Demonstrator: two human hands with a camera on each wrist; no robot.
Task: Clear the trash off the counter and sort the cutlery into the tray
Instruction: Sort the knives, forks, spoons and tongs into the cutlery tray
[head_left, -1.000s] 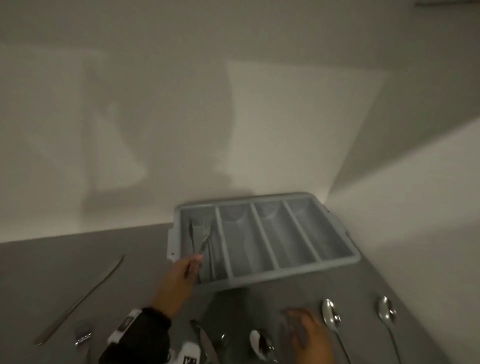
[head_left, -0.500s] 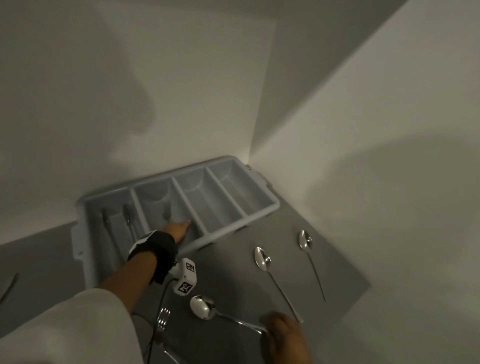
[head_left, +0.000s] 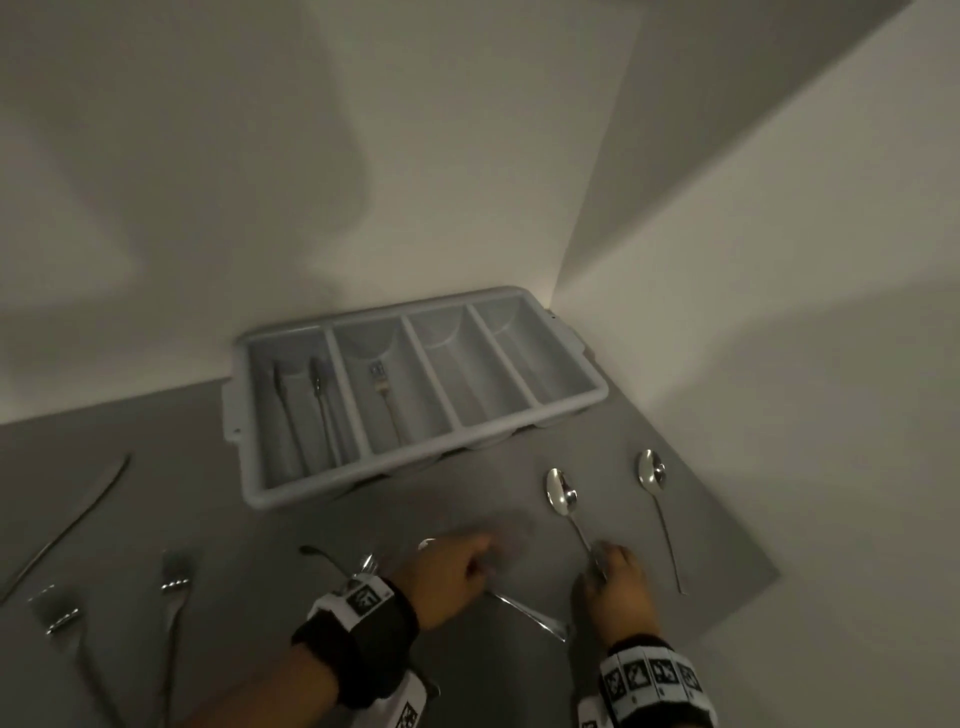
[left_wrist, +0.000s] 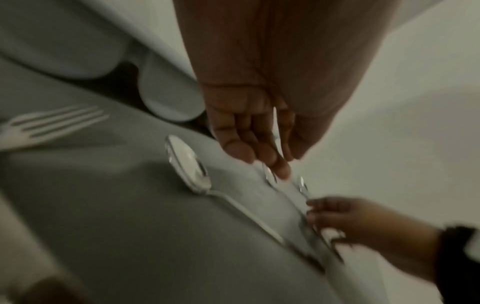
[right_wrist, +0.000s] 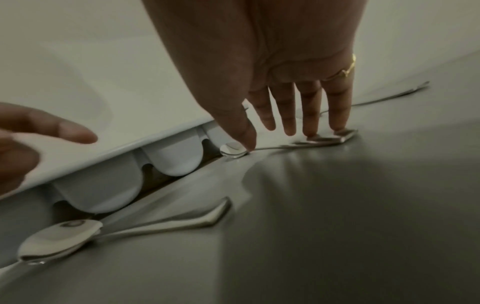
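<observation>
A grey four-slot tray (head_left: 311, 488) stands in the counter's corner. Its leftmost slot holds two long utensils (head_left: 319, 395) and the second slot holds a fork (head_left: 382, 387). Three spoons lie in front of it. My left hand (head_left: 480, 551) hovers over the nearest spoon (left_wrist: 189, 166) with relaxed fingers (left_wrist: 259, 156) and holds nothing. My right hand (head_left: 605, 564) has straight fingertips (right_wrist: 335, 125) pressed on the handle end of the middle spoon (head_left: 561, 493), whose bowl (right_wrist: 233, 150) points at the tray. The third spoon (head_left: 652, 470) lies further right, untouched.
Left of the hands, two forks (head_left: 174, 577) (head_left: 57, 613) and a knife (head_left: 78, 514) lie on the grey counter. Another fork (head_left: 366, 564) shows beside my left wrist. White walls close off the back and right; the counter's edge (head_left: 769, 577) runs near the right spoon.
My left hand left the fork in the tray's second slot and drew back over the nearest spoon. My right hand moved onto the middle spoon's handle.
</observation>
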